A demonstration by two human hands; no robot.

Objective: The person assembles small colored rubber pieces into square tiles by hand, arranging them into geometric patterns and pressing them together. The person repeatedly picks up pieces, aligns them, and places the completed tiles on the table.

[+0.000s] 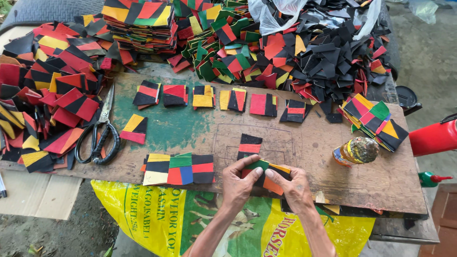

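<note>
My left hand [237, 182] and my right hand [293, 188] meet at the near edge of a worn wooden board [333, 143]. Together they pinch a small stack of coloured fabric squares [264, 171], showing green, black, red and orange. Just beyond my fingers lies a single black and red square [249, 144]. To the left of my left hand rests a joined row of squares [178, 169] in yellow, green, blue, red and black.
Black-handled scissors [99, 135] lie at the board's left end. A row of small square piles [219, 99] crosses the board's far side. Large heaps of squares [47, 95] fill the left and back. A glue-crusted bottle [354, 151] and a red container [433, 138] sit right.
</note>
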